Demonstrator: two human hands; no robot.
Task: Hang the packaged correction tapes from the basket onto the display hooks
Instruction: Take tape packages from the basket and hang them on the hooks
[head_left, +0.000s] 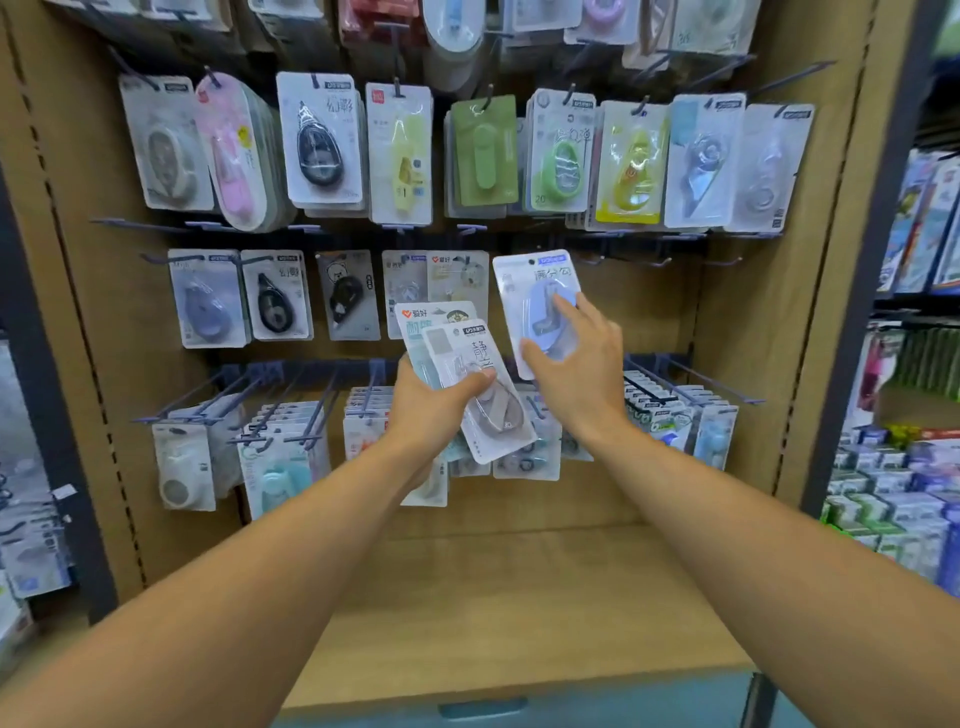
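The right hand (571, 358) pinches a blue pack (537, 291) upright with its punched hole topmost, level with the bare hooks (660, 261) beside it, while the left hand (436, 405) grips the spare packs (467, 374) fanned for picking; no basket shows.

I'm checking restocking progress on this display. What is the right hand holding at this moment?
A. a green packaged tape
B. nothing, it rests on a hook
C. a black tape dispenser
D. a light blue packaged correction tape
D: the right hand grips a light blue packaged correction tape, raised in front of the middle row, while the left hand holds a few other packs.
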